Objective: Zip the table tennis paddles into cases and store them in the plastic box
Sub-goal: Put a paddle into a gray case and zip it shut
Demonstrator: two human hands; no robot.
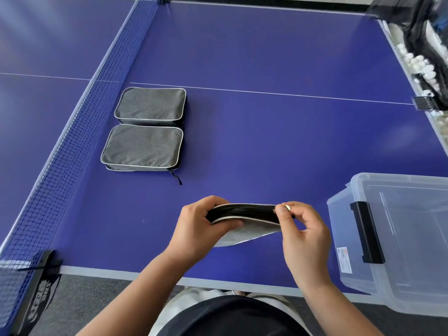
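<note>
Both hands work one case [244, 223]: left hand [198, 229] clamps its end steady while right hand [303, 229] pinches the zip pull [287, 208]. Box [397, 238] waits nearby (apparently empty).

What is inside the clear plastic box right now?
Nothing shows through the plastic box's clear walls; no case is inside yet. Its right part runs out of frame, unseen. Two cases lie on the table.
</note>
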